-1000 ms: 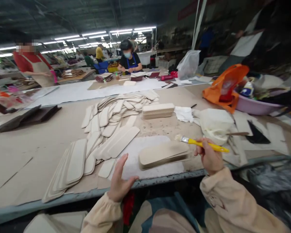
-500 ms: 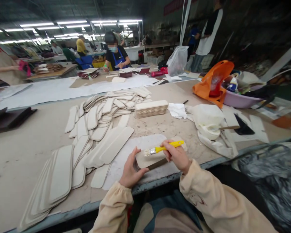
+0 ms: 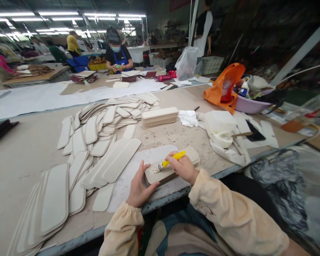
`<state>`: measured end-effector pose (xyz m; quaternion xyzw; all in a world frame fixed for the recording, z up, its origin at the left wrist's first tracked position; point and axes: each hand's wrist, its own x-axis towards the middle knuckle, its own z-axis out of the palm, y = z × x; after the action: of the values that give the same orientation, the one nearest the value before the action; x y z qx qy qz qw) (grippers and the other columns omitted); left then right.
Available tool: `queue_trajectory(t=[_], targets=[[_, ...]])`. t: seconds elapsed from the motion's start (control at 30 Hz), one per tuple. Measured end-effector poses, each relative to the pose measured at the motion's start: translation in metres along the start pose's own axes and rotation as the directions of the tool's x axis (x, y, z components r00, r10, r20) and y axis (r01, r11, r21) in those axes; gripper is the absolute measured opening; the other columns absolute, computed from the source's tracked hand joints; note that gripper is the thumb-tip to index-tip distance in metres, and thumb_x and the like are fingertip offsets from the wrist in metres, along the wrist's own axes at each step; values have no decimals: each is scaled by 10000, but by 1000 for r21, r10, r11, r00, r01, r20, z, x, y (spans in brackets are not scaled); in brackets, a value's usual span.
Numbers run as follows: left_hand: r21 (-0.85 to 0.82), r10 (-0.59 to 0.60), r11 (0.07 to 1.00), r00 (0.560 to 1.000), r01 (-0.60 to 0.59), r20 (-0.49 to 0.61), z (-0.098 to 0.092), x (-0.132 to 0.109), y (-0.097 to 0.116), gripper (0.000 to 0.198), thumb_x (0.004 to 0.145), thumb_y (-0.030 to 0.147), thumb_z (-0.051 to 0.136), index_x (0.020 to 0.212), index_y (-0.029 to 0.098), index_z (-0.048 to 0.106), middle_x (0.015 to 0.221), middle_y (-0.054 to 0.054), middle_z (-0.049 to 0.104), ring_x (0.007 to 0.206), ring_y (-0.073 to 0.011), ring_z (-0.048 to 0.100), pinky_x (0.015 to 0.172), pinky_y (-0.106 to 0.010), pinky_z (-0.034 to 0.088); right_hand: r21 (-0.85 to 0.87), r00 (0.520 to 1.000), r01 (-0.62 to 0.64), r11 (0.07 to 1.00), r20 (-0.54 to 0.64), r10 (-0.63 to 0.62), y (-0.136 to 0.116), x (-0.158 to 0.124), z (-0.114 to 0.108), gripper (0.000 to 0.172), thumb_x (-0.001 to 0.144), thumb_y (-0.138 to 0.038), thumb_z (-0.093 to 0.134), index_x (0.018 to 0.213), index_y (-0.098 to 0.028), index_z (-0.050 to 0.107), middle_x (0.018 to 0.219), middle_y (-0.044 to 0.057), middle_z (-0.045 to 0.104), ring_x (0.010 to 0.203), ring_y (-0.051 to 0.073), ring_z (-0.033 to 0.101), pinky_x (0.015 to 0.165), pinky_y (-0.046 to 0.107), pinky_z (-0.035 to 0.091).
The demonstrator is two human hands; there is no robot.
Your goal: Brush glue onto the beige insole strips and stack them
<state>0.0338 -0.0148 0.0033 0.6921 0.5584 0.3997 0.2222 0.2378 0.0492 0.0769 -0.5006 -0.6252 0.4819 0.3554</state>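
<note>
Free tabletop (image 3: 196,137) between stack (image 3: 162,175) and bundle (image 3: 220,122)

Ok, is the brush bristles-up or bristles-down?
Down: the right hand holds the brush at a slant, yellow handle raised, bristles lower, at the near stack's top.

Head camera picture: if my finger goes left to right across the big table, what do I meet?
Dark brown flat stack → fanned cream round-cornered strips → bare left hand → bare right hand holding a yellow-handled bristle brush → white tub-like bundle → lilac plastic basin.
</note>
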Motion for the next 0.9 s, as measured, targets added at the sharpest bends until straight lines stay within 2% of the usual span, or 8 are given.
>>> queue_trajectory(t=[0.33, 0.47, 0.6, 0.67, 0.73, 0.83, 0.9], targets=[[90, 13, 996, 1000, -11, -15, -1, 0, 1, 881, 753, 397, 701, 1471, 202, 229, 1296, -105, 590, 1229, -255, 542, 1042, -413, 431, -232, 984, 6, 973, -174, -47, 12, -2, -75, 236, 845, -368, 456, 714, -210, 572, 437, -56, 457, 426, 124, 442, 464, 243, 330], [105, 30, 994, 999, -28, -22, 1, 0, -3, 878, 756, 405, 695, 1471, 201, 228, 1290, -103, 591, 1217, -254, 548, 1042, -413, 430, -367, 969, -19, 930, -235, -73, 16, -2, -102, 257, 846, -388, 440, 705, -217, 571, 428, -52, 443, 472, 142, 484, 503, 250, 340], [85, 41, 996, 999, -39, -23, 3, -1, -7, 898, 759, 396, 697, 1481, 208, 197, 1288, -107, 586, 1201, -248, 554, 1040, -416, 432, -495, 944, -5, 869, -290, -160, 19, -3, -122, 265, 836, -399, 453, 708, -206, 581, 545, -16, 540, 587, 160, 539, 582, 260, 367], [78, 51, 996, 999, -49, -20, 3, -1, -9, 898, 759, 390, 699, 1482, 219, 195, 1297, -110, 577, 1205, -251, 548, 1044, -428, 428, -508, 931, 11, 861, -309, -195, 16, -6, -124, 256, 832, -403, 480, 713, -204, 587, 590, -4, 561, 613, 164, 539, 597, 265, 370], [76, 57, 996, 998, -56, -20, 2, -2, -9, 900, 757, 386, 701, 1482, 225, 192, 1304, -116, 568, 1208, -256, 543, 1044, -442, 425, -415, 934, 31, 909, -312, -174, 10, -11, -116, 258, 846, -418, 492, 742, -203, 590, 554, -17, 525, 554, 151, 504, 556, 262, 360], [79, 65, 995, 998, -64, -17, 2, -2, -8, 905, 757, 383, 701, 1483, 224, 184, 1309, -124, 559, 1212, -260, 538, 1044, -458, 423, -67, 973, 52, 996, -222, -66, -2, -19, -86, 281, 877, -458, 479, 798, -204, 567, 475, -60, 424, 426, 118, 404, 457, 249, 312], [83, 67, 994, 998, -66, -11, 2, -1, -6, 912, 757, 384, 700, 1485, 223, 175, 1310, -128, 556, 1212, -262, 537, 1043, -463, 423, 132, 994, 45, 990, -107, -30, -8, -21, -58, 274, 882, -466, 477, 813, -209, 540, 455, -78, 390, 394, 106, 367, 428, 241, 287]])
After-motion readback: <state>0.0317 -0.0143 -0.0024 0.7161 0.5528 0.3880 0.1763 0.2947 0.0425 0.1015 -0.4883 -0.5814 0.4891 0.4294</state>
